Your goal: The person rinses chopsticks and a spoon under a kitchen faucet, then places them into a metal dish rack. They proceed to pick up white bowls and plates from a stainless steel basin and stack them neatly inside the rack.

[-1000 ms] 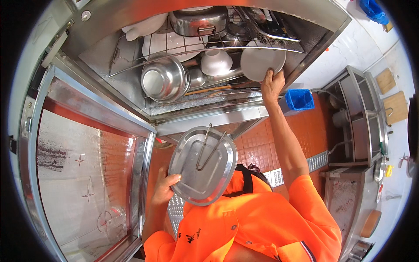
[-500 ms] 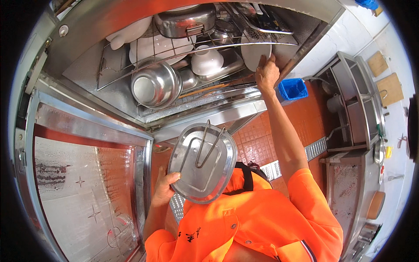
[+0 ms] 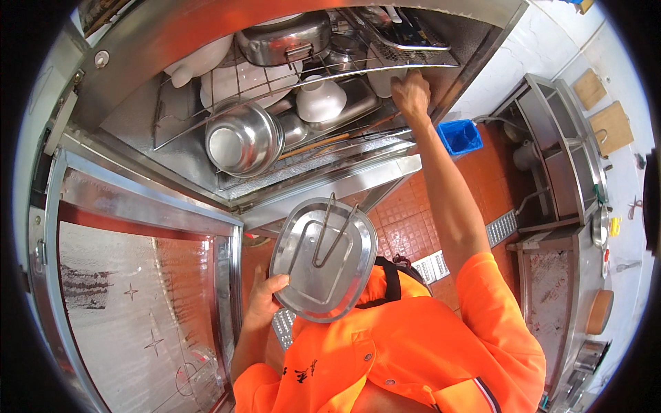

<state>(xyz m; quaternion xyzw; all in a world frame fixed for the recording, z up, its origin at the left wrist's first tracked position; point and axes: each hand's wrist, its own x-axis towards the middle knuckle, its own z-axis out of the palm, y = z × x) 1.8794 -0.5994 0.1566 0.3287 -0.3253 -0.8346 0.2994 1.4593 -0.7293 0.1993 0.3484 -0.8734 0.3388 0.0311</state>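
Note:
My left hand [image 3: 265,296] grips the left rim of an oval metal lunch box [image 3: 323,275] with a folding wire handle on its flat face, held in front of my chest. Inside the steel cabinet, my right hand [image 3: 412,95] is closed at the right edge of a white plate [image 3: 379,74], which stands partly behind the wire rack [image 3: 275,93]; its fingertips are partly hidden. Left of that plate rest a white bowl [image 3: 321,100] and a stack of steel bowls [image 3: 242,141]. A lidded steel pot [image 3: 284,40] sits higher up.
The glass cabinet door [image 3: 138,289] swings open at the left. A bin with a blue liner [image 3: 460,138] stands on the red tiled floor [image 3: 406,227] at right. Beyond it are steel shelving [image 3: 551,131] and hanging cutting boards [image 3: 611,126].
My right hand has moved deeper into the cabinet with the white plate, which now shows less behind the rack. My left hand still holds the lunch box, nearly unmoved.

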